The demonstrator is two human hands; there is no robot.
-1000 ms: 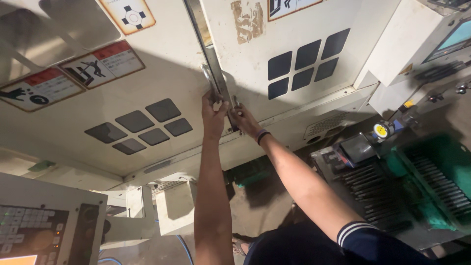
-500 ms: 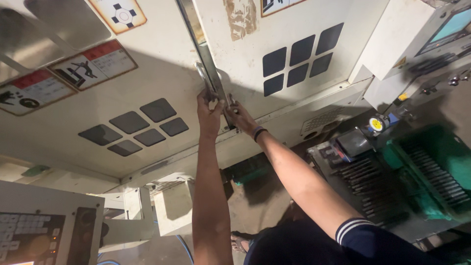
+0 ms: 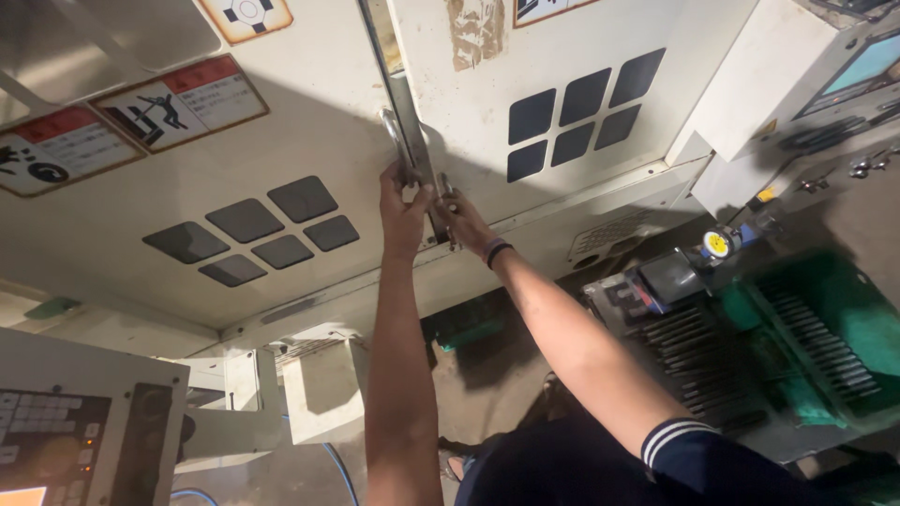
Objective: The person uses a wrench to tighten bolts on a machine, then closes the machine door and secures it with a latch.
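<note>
Metal door handles (image 3: 405, 145) (two) gripped by two hands (image 3: 403, 201).

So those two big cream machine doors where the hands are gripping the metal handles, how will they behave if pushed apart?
Probably stiff and heavy: the left door and right door look like broad rigid sheet-metal panels. They likely slide rather than swing, though no track is clearly visible. The bare metal handles under the left hand and right hand look smooth, so possibly slippery.

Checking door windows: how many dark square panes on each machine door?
9 visible: 5 in the left door cluster, below its warning labels, and 4 in the right door cluster, right of the handles held by both hands. None appear hidden.
</note>
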